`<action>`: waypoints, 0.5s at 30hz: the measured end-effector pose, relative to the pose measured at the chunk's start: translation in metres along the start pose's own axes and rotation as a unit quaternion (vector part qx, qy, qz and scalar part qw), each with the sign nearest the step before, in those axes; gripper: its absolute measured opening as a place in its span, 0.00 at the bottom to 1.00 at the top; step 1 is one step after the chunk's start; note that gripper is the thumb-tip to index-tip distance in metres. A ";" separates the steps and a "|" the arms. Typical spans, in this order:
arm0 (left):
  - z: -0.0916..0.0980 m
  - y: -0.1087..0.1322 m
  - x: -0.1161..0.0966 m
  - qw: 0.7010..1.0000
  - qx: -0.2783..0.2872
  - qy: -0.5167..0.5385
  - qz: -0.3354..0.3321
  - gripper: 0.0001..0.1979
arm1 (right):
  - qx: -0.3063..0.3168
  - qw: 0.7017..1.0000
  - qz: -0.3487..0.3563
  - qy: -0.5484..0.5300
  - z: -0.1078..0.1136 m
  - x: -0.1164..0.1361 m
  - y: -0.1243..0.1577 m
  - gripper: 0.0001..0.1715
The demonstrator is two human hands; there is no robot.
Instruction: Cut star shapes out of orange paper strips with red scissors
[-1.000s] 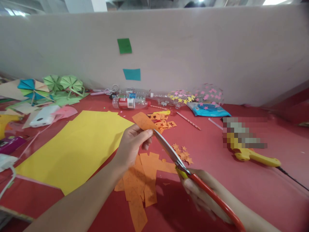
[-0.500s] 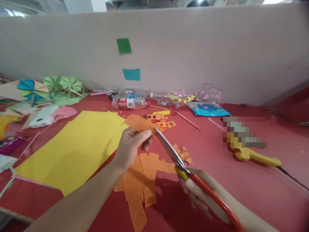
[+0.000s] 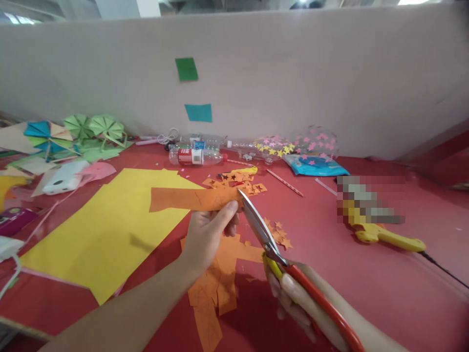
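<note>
My left hand (image 3: 207,234) pinches a long orange paper strip (image 3: 186,199) and holds it level above the red table (image 3: 366,274). My right hand (image 3: 296,298) grips red-handled scissors (image 3: 273,249), whose blade tips meet the strip's right end beside my thumb. Orange paper offcuts (image 3: 220,278) lie under both hands. Small cut orange stars (image 3: 280,233) lie just right of the blades.
A big yellow sheet (image 3: 113,225) covers the table to the left. At the back lie plastic bottles (image 3: 194,156), star-sprinkled clear wrap (image 3: 293,144), a blue packet (image 3: 315,166) and folded paper fans (image 3: 91,129). A yellow glue gun (image 3: 384,237) lies at right.
My left hand has turned the orange strip from pointing away to lying level, stretched out to the left. The scissors stay at its right end.
</note>
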State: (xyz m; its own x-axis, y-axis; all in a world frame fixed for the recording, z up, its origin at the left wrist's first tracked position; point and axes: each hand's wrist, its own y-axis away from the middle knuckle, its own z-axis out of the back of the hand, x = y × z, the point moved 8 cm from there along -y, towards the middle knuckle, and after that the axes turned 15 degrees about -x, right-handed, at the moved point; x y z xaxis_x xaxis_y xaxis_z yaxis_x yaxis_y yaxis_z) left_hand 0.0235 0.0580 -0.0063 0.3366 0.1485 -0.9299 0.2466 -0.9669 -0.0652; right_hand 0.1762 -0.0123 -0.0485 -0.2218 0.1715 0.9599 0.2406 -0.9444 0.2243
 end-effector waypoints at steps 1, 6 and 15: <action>0.000 0.001 0.001 1.000 0.001 0.000 0.002 0.11 | 0.004 1.000 0.007 0.001 0.000 0.001 0.000 0.34; -0.001 0.001 0.003 1.000 0.006 0.001 0.010 0.11 | 0.006 1.000 -0.001 0.001 -0.001 -0.001 -0.001 0.33; -0.001 0.000 0.004 1.000 0.006 0.004 0.012 0.10 | -0.020 0.997 -0.078 -0.009 0.001 -0.022 -0.004 0.34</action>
State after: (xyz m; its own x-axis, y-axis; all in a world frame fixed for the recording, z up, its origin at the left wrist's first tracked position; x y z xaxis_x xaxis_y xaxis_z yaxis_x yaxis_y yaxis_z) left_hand 0.0261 0.0584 -0.0091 0.3490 0.1274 -0.9284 0.2284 -0.9724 -0.0476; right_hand 0.1811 -0.0120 -0.0700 -0.2360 0.3224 0.9167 0.1662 -0.9161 0.3650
